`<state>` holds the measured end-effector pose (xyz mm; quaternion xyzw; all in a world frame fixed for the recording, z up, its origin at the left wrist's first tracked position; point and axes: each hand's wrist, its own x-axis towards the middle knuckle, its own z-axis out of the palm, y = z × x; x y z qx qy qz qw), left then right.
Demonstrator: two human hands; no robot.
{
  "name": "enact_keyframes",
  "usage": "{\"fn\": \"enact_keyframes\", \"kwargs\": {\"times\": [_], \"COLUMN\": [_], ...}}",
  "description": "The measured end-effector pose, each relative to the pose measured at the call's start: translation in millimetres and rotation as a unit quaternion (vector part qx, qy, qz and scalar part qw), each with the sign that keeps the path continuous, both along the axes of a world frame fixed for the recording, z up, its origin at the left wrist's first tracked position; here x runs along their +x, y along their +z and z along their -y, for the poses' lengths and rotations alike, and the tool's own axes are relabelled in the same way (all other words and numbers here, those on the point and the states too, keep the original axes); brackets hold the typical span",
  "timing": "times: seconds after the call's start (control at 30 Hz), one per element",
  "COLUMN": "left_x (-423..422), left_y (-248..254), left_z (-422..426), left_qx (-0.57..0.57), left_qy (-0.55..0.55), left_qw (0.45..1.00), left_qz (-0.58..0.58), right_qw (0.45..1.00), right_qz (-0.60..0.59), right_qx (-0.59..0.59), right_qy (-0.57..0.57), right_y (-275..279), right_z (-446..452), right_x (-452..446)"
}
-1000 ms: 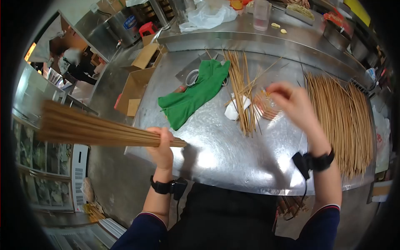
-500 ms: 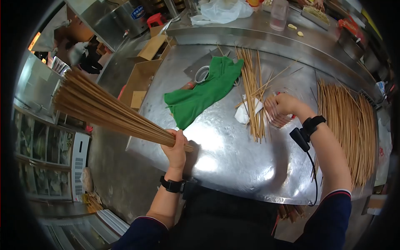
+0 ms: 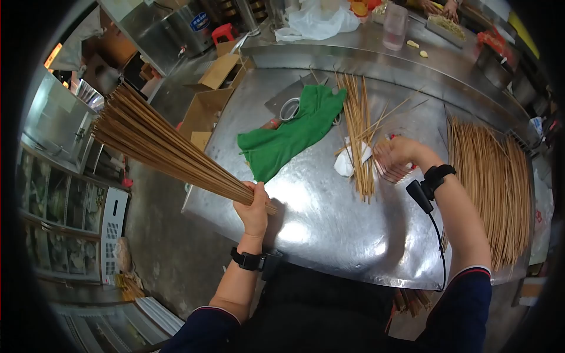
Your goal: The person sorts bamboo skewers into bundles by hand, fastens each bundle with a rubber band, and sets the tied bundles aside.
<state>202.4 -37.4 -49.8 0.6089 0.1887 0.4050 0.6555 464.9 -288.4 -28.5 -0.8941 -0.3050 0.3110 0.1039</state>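
Note:
My left hand [image 3: 253, 212] is closed around one end of a thick bundle of long bamboo skewers [image 3: 176, 156], which fans out toward the upper left beyond the table edge. Over the metal table [image 3: 318, 217], my right hand [image 3: 400, 154] is bent downward at a small clear item with red bits, too unclear to name. Its fingers are smeared, so their grip does not show. Just left of it, loose skewers [image 3: 358, 135] lie across a crumpled white piece [image 3: 347, 162]. A large pile of skewers [image 3: 488, 188] covers the table's right side.
A green cloth [image 3: 294, 129] lies by a metal ring [image 3: 289, 109] and a flat grey plate. An open cardboard box [image 3: 205, 112] stands left of the table. On the back shelf are a clear cup [image 3: 395, 26] and a white plastic bag [image 3: 318, 20]; another person's hands [image 3: 442, 7] work there.
The bundle in my left hand has swung slightly right and its far end looks sharper. My right hand stays at nearly the same spot. The camera view has shifted a little.

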Motion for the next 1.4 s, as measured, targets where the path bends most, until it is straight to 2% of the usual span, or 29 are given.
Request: {"fn": "enact_keyframes", "kwargs": {"times": [0.07,0.13,0.17,0.23,0.3,0.37,0.57,0.63,0.7,0.77,0.8,0.83,0.87,0.93,1.1,1.17,1.23,1.3,1.33,1.37,1.4], "left_x": [1,1,1,0,0,1,-1,-1,-3,-16,-20,-25,-29,-40,-54,-54,-48,-41,-39,-37,-37], "left_y": [-1,-4,-4,-4,-3,-2,-1,1,9,39,52,63,70,77,56,53,52,39,44,45,44], "left_z": [1,-1,-1,-2,-1,-1,-3,-4,3,20,32,45,56,73,89,90,89,86,87,84,76], "left_qx": [0.001,-0.014,-0.016,0.004,0.006,0.005,0.042,0.034,0.024,-0.095,-0.137,-0.18,-0.182,-0.249,-0.245,-0.271,-0.258,-0.028,0.033,0.032,0.012], "left_qy": [0.002,0.008,0.006,0.003,0.005,0.004,0.011,0.016,0.011,-0.064,-0.117,-0.166,-0.173,-0.327,-0.349,-0.293,-0.27,-0.119,-0.079,-0.08,-0.104], "left_qw": [1.0,1.0,1.0,1.0,1.0,1.0,0.999,0.999,1.0,0.993,0.984,0.969,0.968,0.911,0.904,0.917,0.928,0.992,0.995,0.995,0.992], "left_qz": [-0.001,-0.002,0.0,-0.006,-0.002,0.005,-0.023,-0.023,-0.014,-0.038,-0.012,0.012,0.019,0.028,-0.011,-0.001,0.004,-0.045,-0.058,-0.057,-0.071], "right_qw": [1.0,0.98,0.981,0.94,0.924,0.878,0.899,0.886,0.851,0.811,0.799,0.827,0.792,0.764,0.773,0.733,0.737,0.754,0.78,0.781,0.823], "right_qz": [0.012,-0.108,-0.105,-0.186,-0.183,-0.216,-0.102,-0.092,-0.144,-0.166,-0.194,-0.194,-0.245,-0.268,-0.308,-0.358,-0.375,-0.322,-0.303,-0.301,-0.12], "right_qx": [-0.006,0.111,0.11,0.197,0.239,0.31,0.284,0.335,0.428,0.507,0.524,0.493,0.541,0.581,0.545,0.573,0.554,0.573,0.547,0.547,0.553], "right_qy": [-0.008,-0.122,-0.123,-0.206,-0.237,-0.295,-0.316,-0.308,-0.267,-0.24,-0.223,-0.189,-0.143,-0.084,-0.103,-0.08,-0.095,0.009,-0.011,-0.011,0.051], "right_y": [7,15,21,45,63,77,66,75,81,92,95,98,83,74,55,41,30,22,33,44,53], "right_z": [7,14,21,35,44,53,64,58,55,31,19,5,-9,-32,-32,-29,-33,-39,-42,-40,-38], "right_x": [-1,0,2,6,-3,-15,-25,-41,-55,-93,-118,-142,-163,-203,-223,-229,-241,-248,-258,-263,-267]}}
